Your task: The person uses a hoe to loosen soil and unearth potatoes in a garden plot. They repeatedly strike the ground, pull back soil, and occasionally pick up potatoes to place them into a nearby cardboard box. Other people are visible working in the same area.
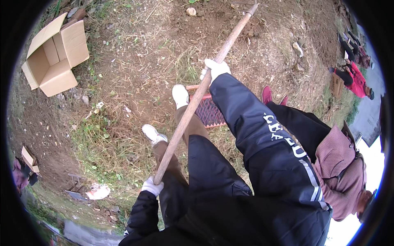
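Both my hands wear white gloves and grip one long wooden handle (192, 107) that slants from lower left to upper right. My left hand (153, 186) is closed round its near end. Farther up the shaft, my right hand (216, 69) wraps round it, arm stretched out. At the far end of the handle is a dark metal fitting (252, 9) over loose brown soil (209, 24); the tool's blade cannot be made out. Beneath the handle, beside my white shoes (180, 96), lies a red plastic crate or basket (212, 112) with a woven-looking pattern.
An open cardboard box (58, 55) stands on the left. Close on my right is a person in a pinkish knit top (338, 172) and red shoes. More people are at the far right, one in a red jacket (357, 81), another at far left. Stones (297, 49) and dry grass lie about.
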Demonstrator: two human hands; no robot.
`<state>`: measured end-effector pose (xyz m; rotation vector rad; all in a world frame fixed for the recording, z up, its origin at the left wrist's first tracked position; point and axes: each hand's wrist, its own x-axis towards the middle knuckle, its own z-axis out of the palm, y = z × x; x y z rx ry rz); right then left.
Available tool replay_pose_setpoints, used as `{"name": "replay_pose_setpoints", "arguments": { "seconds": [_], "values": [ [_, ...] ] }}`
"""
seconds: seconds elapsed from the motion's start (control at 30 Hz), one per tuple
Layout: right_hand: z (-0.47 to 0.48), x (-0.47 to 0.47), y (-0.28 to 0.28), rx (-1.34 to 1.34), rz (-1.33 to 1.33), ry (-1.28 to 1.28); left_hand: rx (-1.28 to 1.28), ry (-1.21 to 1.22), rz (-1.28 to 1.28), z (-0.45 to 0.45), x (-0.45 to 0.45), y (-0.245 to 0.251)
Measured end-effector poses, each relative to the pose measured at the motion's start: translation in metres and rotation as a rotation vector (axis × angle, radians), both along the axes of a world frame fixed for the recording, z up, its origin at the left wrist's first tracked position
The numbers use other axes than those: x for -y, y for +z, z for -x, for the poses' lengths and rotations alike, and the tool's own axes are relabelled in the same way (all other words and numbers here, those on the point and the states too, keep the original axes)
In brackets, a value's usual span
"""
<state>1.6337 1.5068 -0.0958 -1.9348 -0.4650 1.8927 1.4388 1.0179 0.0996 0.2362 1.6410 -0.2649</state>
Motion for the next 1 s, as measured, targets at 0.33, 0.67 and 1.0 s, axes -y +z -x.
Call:
{"name": "replay_pose_setpoints", "arguments": {
  "seconds": [0.33, 0.67, 1.0],
  "values": [
    [0.040, 0.037, -0.106, 0.400, -0.060, 0.170, 0.222, 0.485, 0.211, -0.026, -0.009, -0.079],
    [0.049, 0.050, -0.112, 0.342, -0.033, 0.198, 0.221, 0.523, 0.310, 0.001, -0.020, -0.042],
    [0.034, 0.038, -0.070, 0.322, -0.015, 0.262, 0.142, 0.159, 0.197, -0.016, -0.045, 0.049]
  ]
}}
